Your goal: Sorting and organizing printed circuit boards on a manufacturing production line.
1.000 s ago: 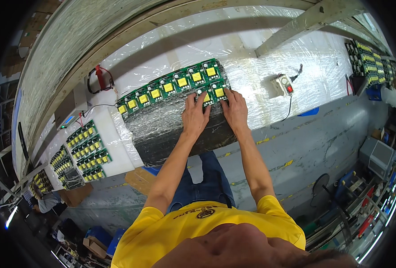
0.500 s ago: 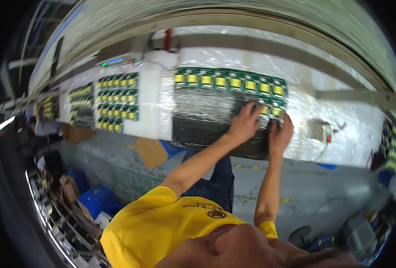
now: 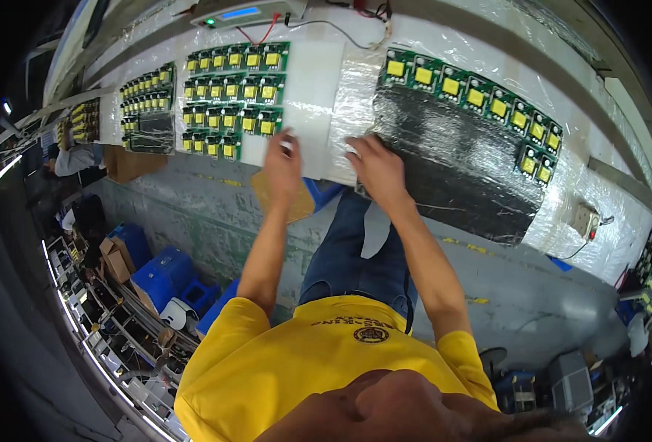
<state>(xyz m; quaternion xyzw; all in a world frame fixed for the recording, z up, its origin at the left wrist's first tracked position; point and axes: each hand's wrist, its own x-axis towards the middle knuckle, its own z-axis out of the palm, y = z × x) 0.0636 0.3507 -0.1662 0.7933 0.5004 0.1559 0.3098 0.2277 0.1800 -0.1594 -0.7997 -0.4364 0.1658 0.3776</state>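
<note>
Fingers (image 3: 370,149) of left hand (image 3: 282,174) and right hand (image 3: 382,174) appear parted, empty; a leftward sweep could dislodge the circuit boards (image 3: 267,127).

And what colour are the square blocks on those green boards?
The blocks are yellow, best seen in the head view.

green circuit boards (image 3: 232,90) with yellow blocks (image 3: 267,127), black mat (image 3: 466,184), white tabletop (image 3: 312,125), yellow shirt (image 3: 326,353)

free white sheet (image 3: 309,96) between circuit boards (image 3: 230,90)
</note>
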